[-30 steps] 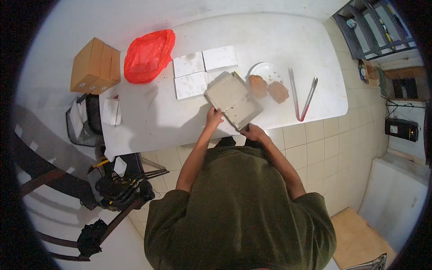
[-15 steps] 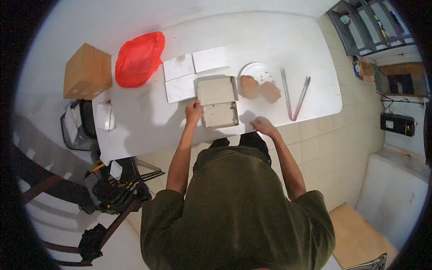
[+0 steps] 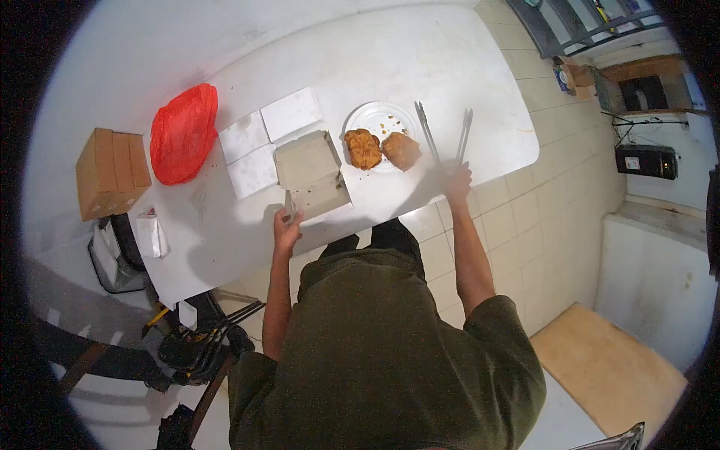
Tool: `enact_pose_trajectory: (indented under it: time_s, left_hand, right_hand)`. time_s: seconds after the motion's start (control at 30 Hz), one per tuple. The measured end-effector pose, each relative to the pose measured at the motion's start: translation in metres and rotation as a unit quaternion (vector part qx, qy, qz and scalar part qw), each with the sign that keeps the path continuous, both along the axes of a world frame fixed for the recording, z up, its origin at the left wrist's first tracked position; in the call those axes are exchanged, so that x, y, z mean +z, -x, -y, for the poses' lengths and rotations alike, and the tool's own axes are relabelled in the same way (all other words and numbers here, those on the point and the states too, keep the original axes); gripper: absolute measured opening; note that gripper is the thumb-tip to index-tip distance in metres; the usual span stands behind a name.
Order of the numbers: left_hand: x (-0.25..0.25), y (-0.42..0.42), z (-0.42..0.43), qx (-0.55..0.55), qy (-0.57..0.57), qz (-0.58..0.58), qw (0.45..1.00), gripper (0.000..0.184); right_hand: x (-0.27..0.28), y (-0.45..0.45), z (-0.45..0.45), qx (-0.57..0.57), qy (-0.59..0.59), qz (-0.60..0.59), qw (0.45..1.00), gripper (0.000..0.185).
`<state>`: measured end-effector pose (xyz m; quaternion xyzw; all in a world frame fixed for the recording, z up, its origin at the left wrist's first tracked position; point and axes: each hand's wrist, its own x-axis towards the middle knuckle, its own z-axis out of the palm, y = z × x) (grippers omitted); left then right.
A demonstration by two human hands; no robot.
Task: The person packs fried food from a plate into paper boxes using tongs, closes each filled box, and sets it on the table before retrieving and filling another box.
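An open cardboard box point(image 3: 311, 174) lies on the white table with its lid folded back. At its near left corner is my left hand point(image 3: 287, 229), its fingers closed on the box edge. My right hand point(image 3: 456, 182) is at the joined end of the metal tongs point(image 3: 429, 131), whose arms point away from me and are spread. The fingers there are blurred and look closed around the tongs. Between the box and the tongs, two brown fried pieces point(image 3: 363, 148) rest at the near side of a white plate point(image 3: 382, 109) with crumbs on it.
Several white boxes point(image 3: 250, 171) stand side by side behind and left of the open box. Farther left are a red plastic bag point(image 3: 184, 135), brown cartons point(image 3: 112, 172) and a small white packet point(image 3: 151, 234). A black chair point(image 3: 120, 259) stands by the left table edge.
The box, turned in both hands earlier, now lies on the table. My right hand has left it and moved right to the tongs. The camera view has also shifted.
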<state>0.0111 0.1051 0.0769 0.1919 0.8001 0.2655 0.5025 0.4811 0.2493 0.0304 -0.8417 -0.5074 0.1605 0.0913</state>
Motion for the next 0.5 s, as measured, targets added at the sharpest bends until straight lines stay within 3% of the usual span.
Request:
enact_pose_trajectory:
  time_s: [0.1, 0.2, 0.27, 0.43, 0.5]
  left_hand:
    - [0.005, -0.005, 0.012, 0.029, 0.008, 0.107, 0.994, 0.092]
    - [0.004, -0.013, 0.012, 0.083, 0.016, 0.166, 0.983, 0.086]
    - [-0.001, -0.016, 0.016, 0.093, -0.008, 0.183, 0.979, 0.081]
    - [-0.022, -0.018, 0.021, 0.094, -0.076, 0.178, 0.977, 0.067]
    - [-0.026, -0.018, 0.022, 0.084, -0.088, 0.171, 0.978, 0.062]
  right_hand:
    - [-0.008, -0.004, -0.010, 0.004, 0.020, -0.016, 1.000, 0.109]
    - [-0.023, -0.015, -0.018, 0.010, 0.041, -0.049, 0.998, 0.096]
    - [-0.048, -0.036, -0.022, 0.057, -0.025, -0.111, 0.992, 0.088]
    - [0.035, -0.061, -0.001, 0.081, -0.050, -0.286, 0.953, 0.065]
    - [0.101, -0.063, 0.018, 0.013, 0.072, -0.372, 0.925, 0.058]
